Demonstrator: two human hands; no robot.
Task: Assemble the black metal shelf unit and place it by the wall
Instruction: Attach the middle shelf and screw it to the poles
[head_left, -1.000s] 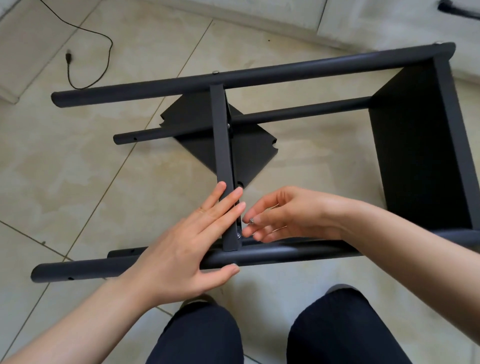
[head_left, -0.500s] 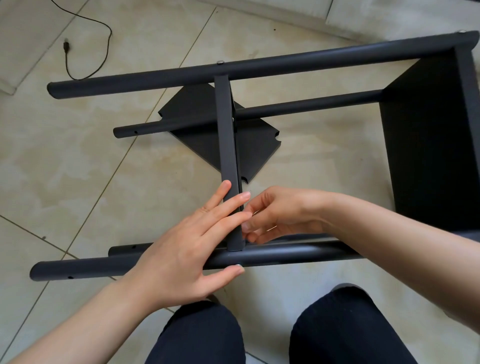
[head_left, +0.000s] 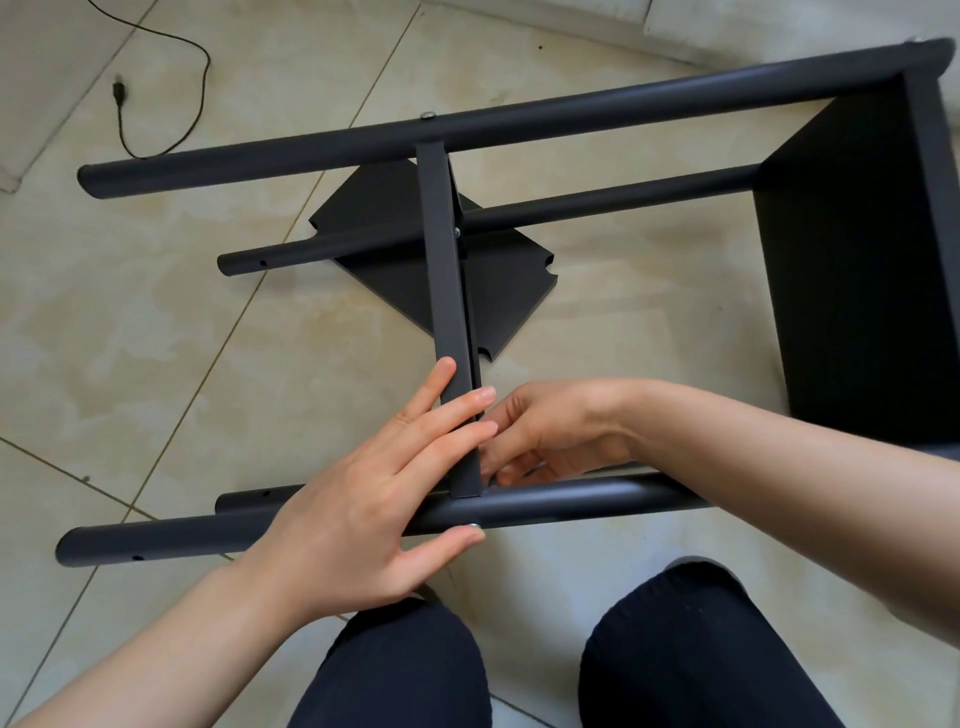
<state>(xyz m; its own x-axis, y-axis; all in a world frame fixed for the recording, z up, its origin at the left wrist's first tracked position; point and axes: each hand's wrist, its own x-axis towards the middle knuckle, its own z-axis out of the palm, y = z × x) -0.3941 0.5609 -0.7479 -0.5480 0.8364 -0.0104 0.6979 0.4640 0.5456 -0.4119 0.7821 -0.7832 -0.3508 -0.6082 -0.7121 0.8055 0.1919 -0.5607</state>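
The black metal shelf unit lies on its side on the tiled floor, with its far tube (head_left: 519, 122) and near tube (head_left: 571, 501) running left to right. A middle shelf (head_left: 441, 260) stands on edge between them, and an end shelf (head_left: 857, 260) closes the right side. My left hand (head_left: 358, 509) clamps the joint, fingers laid across the middle shelf's near end and thumb under the near tube. My right hand (head_left: 561, 431) is pinched just right of that joint, its fingertips tucked behind the shelf edge, so the small screw they held is hidden.
A loose black shelf panel (head_left: 498, 296) lies flat on the floor under the frame. A black cable with a plug (head_left: 119, 93) trails at the top left. The wall's base (head_left: 571, 21) runs along the top. My knees (head_left: 395, 670) are at the bottom.
My right hand has moved left, bringing its pinched fingertips and the small silver screw in behind the middle shelf's near end. My left hand has kept its hold.
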